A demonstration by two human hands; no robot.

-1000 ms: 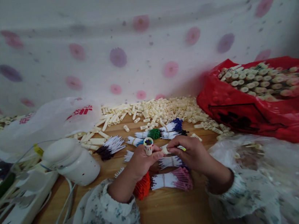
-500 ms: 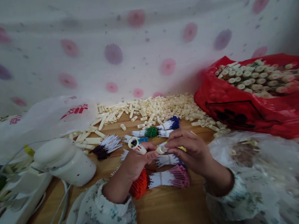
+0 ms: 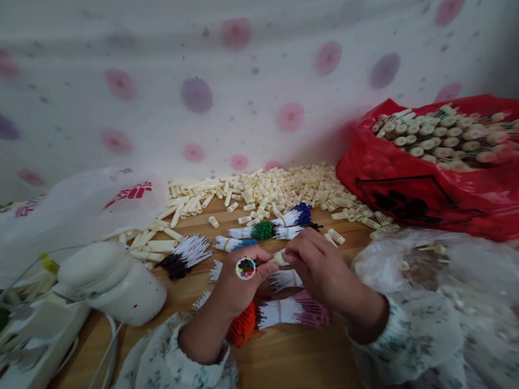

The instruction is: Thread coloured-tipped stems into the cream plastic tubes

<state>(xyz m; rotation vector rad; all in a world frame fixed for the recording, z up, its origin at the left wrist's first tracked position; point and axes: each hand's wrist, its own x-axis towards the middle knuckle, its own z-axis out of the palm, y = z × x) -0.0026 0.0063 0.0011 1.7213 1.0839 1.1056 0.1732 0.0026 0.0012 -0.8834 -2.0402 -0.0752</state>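
Note:
My left hand (image 3: 229, 292) is closed around a cream pen barrel (image 3: 245, 268); its round end faces me and shows many coloured tips inside. Between that hand's thumb and forefinger sits a small cream cylindrical piece (image 3: 279, 257). The fingers of my right hand (image 3: 320, 269) are pinched at the far end of this piece, so the two hands meet over it. Below and behind them lie bundles of thin white pen refills with coloured ends: pink (image 3: 310, 310), orange (image 3: 243, 325), dark purple (image 3: 175, 264), green (image 3: 261, 230) and blue (image 3: 303, 213). My hands partly cover some bundles.
Loose cream plastic parts (image 3: 282, 188) are heaped along the wall. A red bag (image 3: 410, 213) full of cream pens stands at right, above a clear plastic bag (image 3: 487, 292). At left are a white bag (image 3: 74, 206), a white jar (image 3: 119, 289) and a power strip (image 3: 25, 378).
The barrel in my left hand has turned its open end toward me. My right hand has shifted left and closed in on the small piece; the yellow-ended stick by its fingers is out of sight.

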